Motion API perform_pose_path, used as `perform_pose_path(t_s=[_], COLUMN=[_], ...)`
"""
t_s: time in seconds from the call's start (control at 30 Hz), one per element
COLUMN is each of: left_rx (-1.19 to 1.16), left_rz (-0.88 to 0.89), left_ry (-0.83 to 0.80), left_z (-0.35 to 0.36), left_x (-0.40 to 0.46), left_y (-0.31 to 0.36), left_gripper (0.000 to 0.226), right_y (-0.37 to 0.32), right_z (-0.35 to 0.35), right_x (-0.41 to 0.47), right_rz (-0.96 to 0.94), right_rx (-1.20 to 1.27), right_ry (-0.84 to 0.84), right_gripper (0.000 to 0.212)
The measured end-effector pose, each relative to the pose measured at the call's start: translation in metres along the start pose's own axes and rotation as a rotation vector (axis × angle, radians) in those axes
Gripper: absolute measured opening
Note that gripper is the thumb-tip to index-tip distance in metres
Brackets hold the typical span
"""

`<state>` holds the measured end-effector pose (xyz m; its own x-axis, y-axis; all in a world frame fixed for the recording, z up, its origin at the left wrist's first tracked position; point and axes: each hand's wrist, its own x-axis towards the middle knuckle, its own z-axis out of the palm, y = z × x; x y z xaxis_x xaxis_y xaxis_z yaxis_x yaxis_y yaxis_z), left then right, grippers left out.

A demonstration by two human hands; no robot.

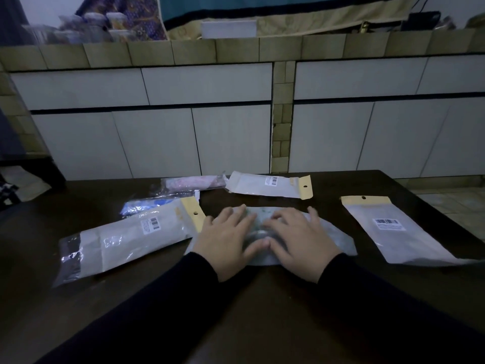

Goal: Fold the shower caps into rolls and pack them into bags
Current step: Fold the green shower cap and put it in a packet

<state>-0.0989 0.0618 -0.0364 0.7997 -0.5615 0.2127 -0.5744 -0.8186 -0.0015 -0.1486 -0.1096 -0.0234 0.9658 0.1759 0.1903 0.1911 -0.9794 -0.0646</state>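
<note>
A pale green shower cap lies flattened on the dark table in front of me. My left hand and my right hand press flat on it side by side, fingers spread, thumbs nearly touching. A packing bag with a yellow header lies to the left, another bag behind the cap, a third bag to the right. A blue cap in clear plastic and a pink rolled cap lie at the back left.
A tiled counter with white cabinet doors stands right behind the table. Jars and cloth sit on top of it. Tiled floor shows past the table's right edge.
</note>
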Motion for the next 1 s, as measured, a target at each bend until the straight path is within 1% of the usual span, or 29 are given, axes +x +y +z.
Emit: perform_pose_path(t_s=[0.07, 0.1, 0.17, 0.2, 0.27, 0.33, 0.43, 0.5, 0.53, 0.6, 0.67, 0.73, 0.83, 0.9, 1.0], left_rx=[-0.026, -0.039, -0.076, -0.097, -0.070, -0.049, -0.117, -0.100, -0.094, -0.108, -0.139, -0.148, -0.176, -0.218, -0.227], left_rz=[-0.067, -0.087, -0.121, -0.132, -0.096, -0.063, -0.121, -0.092, -0.074, -0.068, -0.084, -0.104, -0.120, -0.101, -0.052], left_ry=[-0.204, -0.259, -0.321, -0.354, -0.414, -0.416, -0.374, -0.348, -0.322, -0.270, -0.255, -0.273, -0.299, -0.309, -0.310], left_z=[0.008, 0.011, 0.013, 0.012, 0.010, 0.010, 0.006, -0.002, -0.005, -0.007, -0.002, 0.004, 0.008, 0.010, 0.009], left_x=[0.005, 0.007, 0.013, 0.017, 0.023, 0.024, 0.021, 0.018, 0.017, 0.016, 0.018, 0.021, 0.026, 0.026, 0.018], left_y=[0.004, 0.005, 0.005, 0.004, 0.000, -0.002, 0.000, 0.005, 0.007, 0.015, 0.020, 0.021, 0.016, 0.012, 0.001], left_gripper=[0.076, 0.073, 0.068, 0.064, 0.057, 0.055, 0.057, 0.057, 0.056, 0.059, 0.066, 0.072, 0.074, 0.071, 0.065], right_y=[0.007, 0.013, 0.025, 0.029, 0.033, 0.032, 0.029, 0.029, 0.027, 0.023, 0.019, 0.023, 0.031, 0.033, 0.031], right_z=[0.008, 0.011, 0.015, 0.016, 0.017, 0.017, 0.013, 0.002, -0.003, -0.009, -0.005, 0.003, 0.006, 0.007, 0.006], right_x=[0.009, 0.014, 0.021, 0.024, 0.027, 0.028, 0.026, 0.022, 0.021, 0.017, 0.016, 0.016, 0.018, 0.015, 0.006], right_rz=[-0.002, 0.012, 0.044, 0.051, 0.053, 0.060, 0.069, 0.090, 0.102, 0.089, 0.015, -0.006, 0.042, 0.027, -0.073], right_rx=[-0.035, -0.048, -0.018, 0.007, 0.020, 0.029, 0.050, 0.017, -0.035, -0.162, -0.182, -0.071, 0.041, -0.001, -0.211], right_ry=[-0.150, -0.219, -0.319, -0.344, -0.354, -0.344, -0.344, -0.349, -0.331, -0.238, -0.196, -0.269, -0.343, -0.354, -0.417], right_gripper=[0.048, 0.051, 0.054, 0.054, 0.052, 0.051, 0.053, 0.057, 0.060, 0.062, 0.057, 0.053, 0.052, 0.054, 0.071])
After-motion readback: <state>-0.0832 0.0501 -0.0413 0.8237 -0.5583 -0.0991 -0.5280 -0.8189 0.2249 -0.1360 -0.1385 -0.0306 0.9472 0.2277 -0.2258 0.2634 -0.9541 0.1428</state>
